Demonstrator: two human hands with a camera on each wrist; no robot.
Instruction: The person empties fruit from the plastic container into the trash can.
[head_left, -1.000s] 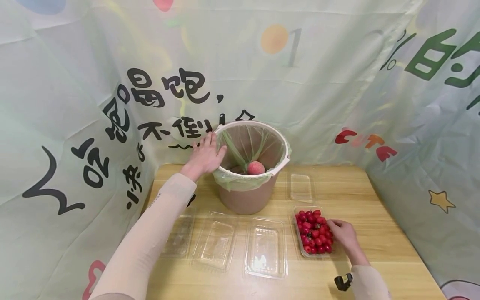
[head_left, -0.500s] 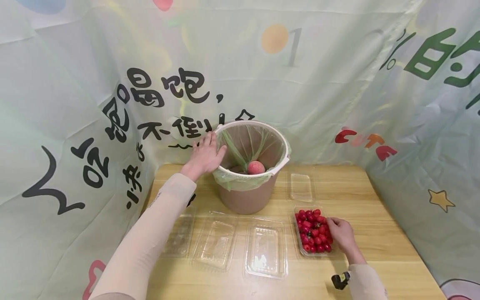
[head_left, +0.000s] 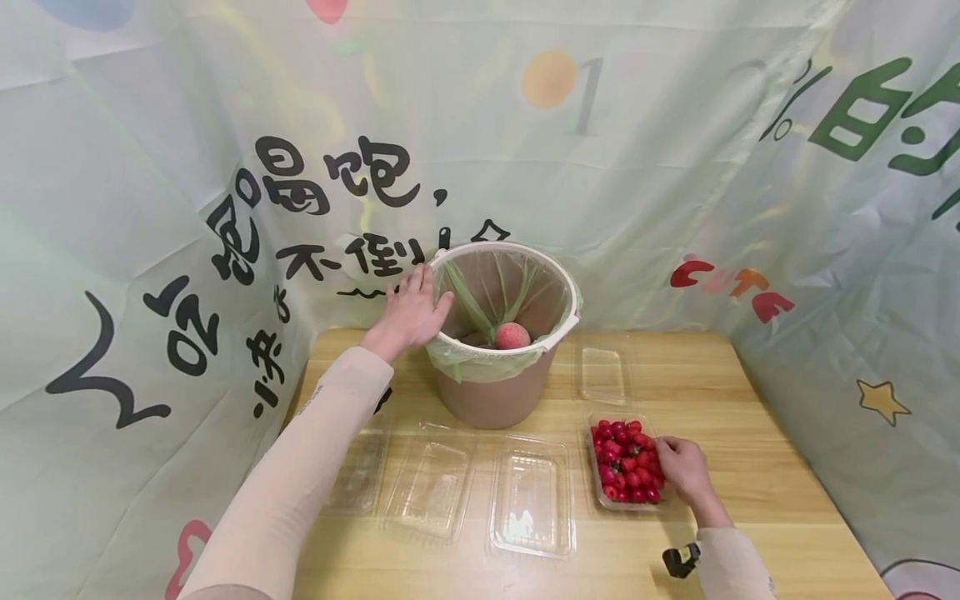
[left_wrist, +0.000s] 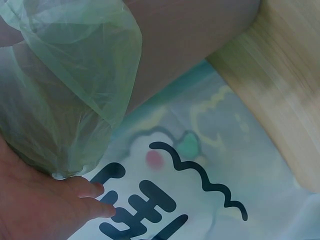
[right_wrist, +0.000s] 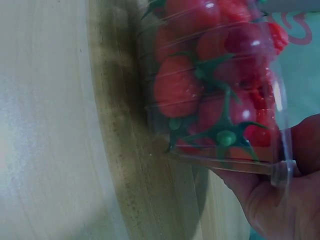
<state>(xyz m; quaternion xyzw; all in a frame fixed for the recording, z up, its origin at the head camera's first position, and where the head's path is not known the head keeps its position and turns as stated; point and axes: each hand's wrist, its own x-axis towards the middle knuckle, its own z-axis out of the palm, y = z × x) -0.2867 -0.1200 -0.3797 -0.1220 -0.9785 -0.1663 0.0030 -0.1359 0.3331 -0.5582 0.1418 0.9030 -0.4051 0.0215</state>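
Observation:
A clear plastic box [head_left: 633, 503] full of small red fruits [head_left: 626, 462] stands at the right of the table. In the right wrist view some fruits [right_wrist: 227, 112] look like cherry tomatoes with green stems, others like strawberries. My right hand [head_left: 686, 469] pinches the box's right rim between thumb and fingers; whether the base lifts off the table cannot be told. At the back middle stands a pinkish-brown bin [head_left: 491, 398] lined with a green bag [head_left: 480, 364]. My left hand [head_left: 408, 312] rests, fingers straight, on the bin's left rim. A peach [head_left: 512, 336] lies inside the bin.
Two clear plastic trays lie in front of the bin, a left tray [head_left: 430, 492] and a middle tray [head_left: 531, 500]. Another tray [head_left: 360, 472] is partly behind the left forearm. A flat clear piece [head_left: 602, 375] lies behind the fruit box. Printed cloth [head_left: 637, 192] walls the wooden table [head_left: 738, 417].
My right hand and wrist have shifted slightly left, and the fruits have shifted a little in the view. The left hand and the bin have stayed still.

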